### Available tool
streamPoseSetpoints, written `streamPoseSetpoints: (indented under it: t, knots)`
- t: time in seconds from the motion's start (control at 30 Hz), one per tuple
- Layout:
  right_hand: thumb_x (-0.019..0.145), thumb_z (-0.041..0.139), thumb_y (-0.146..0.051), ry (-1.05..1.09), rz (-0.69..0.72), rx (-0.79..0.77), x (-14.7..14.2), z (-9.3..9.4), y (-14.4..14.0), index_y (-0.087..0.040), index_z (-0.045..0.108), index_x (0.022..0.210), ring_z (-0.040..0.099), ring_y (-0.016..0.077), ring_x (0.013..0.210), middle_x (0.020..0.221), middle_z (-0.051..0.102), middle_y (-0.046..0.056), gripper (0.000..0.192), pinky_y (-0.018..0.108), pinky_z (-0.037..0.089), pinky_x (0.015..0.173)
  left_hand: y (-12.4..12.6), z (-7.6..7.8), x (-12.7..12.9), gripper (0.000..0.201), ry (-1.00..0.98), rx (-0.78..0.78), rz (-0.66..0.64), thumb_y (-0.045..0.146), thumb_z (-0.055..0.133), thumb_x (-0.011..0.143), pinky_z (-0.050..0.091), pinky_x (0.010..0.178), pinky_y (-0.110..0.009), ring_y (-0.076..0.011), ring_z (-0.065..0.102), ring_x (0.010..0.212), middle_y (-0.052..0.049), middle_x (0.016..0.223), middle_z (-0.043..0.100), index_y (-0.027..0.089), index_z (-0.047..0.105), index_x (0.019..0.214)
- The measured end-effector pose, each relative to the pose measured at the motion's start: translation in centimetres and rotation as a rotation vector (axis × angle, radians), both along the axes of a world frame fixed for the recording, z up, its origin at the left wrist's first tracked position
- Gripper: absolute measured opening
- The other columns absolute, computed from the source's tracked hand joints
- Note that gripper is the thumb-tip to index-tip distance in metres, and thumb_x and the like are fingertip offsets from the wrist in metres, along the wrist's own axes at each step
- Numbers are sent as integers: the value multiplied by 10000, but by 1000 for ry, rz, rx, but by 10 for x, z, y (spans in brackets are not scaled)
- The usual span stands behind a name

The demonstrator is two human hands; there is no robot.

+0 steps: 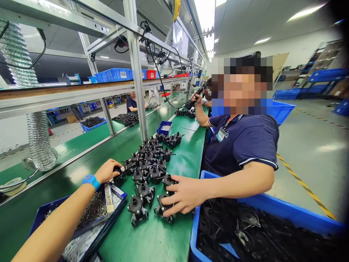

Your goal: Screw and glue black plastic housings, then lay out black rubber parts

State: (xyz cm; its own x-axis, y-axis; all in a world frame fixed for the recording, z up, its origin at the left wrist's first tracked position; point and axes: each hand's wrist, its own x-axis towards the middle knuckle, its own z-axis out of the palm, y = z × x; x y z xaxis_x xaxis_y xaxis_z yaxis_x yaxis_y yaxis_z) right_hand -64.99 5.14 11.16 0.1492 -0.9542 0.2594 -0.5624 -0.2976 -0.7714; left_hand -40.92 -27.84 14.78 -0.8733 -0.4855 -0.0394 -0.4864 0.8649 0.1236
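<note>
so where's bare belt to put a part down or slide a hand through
Bare green belt lies in front of the black plastic housings, between the screw tray and the big blue bin. Another strip runs right of the cluster by the co-worker's arm. The middle is crowded; the left hand and right hand rest on housings.

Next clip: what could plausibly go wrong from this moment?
1. The left hand curls over a black part at the edge of a tightly packed cluster; pulling it away could topple neighbours.
2. A co-worker's hand presses on parts in the same cluster, so the two hands might collide.
3. The forearm crosses the screw tray; dipping could scatter screws.
</note>
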Motion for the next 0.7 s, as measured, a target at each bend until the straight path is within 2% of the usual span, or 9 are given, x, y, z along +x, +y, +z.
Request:
streamPoseSetpoints:
  t: [0.07, 0.1, 0.2, 0.27, 0.37, 0.43, 0.57, 0.7]
  knots:
    - [408, 897, -140, 67, 13, 22, -13, 5, 7, -419, 789, 678, 779, 232, 1000, 996, 805, -136, 403, 322, 486, 1085, 0, 0, 0, 323, -8, 0, -16, 330, 701, 955, 495, 1075, -535, -280, 599, 1228, -106, 1348, 615, 189, 650, 1241]
    - [419, 890, -134, 48, -25, 13, -21, 5, 10, -416, 790, 686, 778, 231, 999, 995, 805, -135, 400, 319, 492, 1081, 1, 0, -1, 322, -12, 1, -25, 330, 699, 958, 496, 1074, -534, -278, 602, 1224, -106, 1341, 619, 189, 650, 1242]
    - [501, 860, -182, -151, -192, -54, -48, -4, 15, -360, 768, 632, 782, 206, 948, 897, 808, -108, 239, 277, 550, 974, 2, -2, -3, 328, -22, 1, -44, 331, 693, 963, 502, 1068, -531, -274, 613, 1210, -102, 1311, 636, 187, 644, 1253]
    - [534, 838, -181, -244, -244, -95, -66, -12, 16, -337, 778, 650, 774, 197, 975, 899, 806, -101, 204, 257, 544, 969, 2, -3, -4, 337, -28, -4, -44, 331, 690, 965, 506, 1064, -532, -275, 615, 1210, -103, 1306, 638, 187, 637, 1265]
    - [542, 820, -132, -255, -217, -111, -94, -21, 8, -347, 830, 787, 720, 210, 1153, 1042, 794, -122, 326, 254, 480, 1061, 1, -3, -4, 347, -40, -13, -30, 334, 692, 964, 515, 1054, -532, -276, 620, 1201, -106, 1308, 636, 184, 632, 1271]
    - [539, 822, -122, -262, -182, -126, -113, -23, -6, -363, 840, 846, 691, 221, 1213, 1088, 780, -137, 391, 262, 491, 1052, -1, -2, -2, 353, -47, -17, -23, 337, 693, 963, 519, 1049, -532, -278, 622, 1198, -106, 1306, 636, 181, 629, 1274]
    - [416, 895, -117, -264, -46, -147, -153, -21, -48, -359, 836, 854, 740, 250, 1073, 1022, 794, -107, 504, 324, 575, 933, -1, 1, 1, 368, -57, -22, -19, 335, 690, 965, 518, 1051, -532, -278, 620, 1202, -107, 1309, 635, 185, 620, 1293]
    - [559, 909, -299, -305, 73, -200, -181, -16, -77, -357, 818, 904, 727, 237, 1093, 986, 792, -109, 361, 390, 563, 966, 0, 3, 1, 381, -64, -26, -14, 336, 688, 967, 520, 1048, -531, -278, 621, 1198, -107, 1311, 633, 189, 610, 1310]
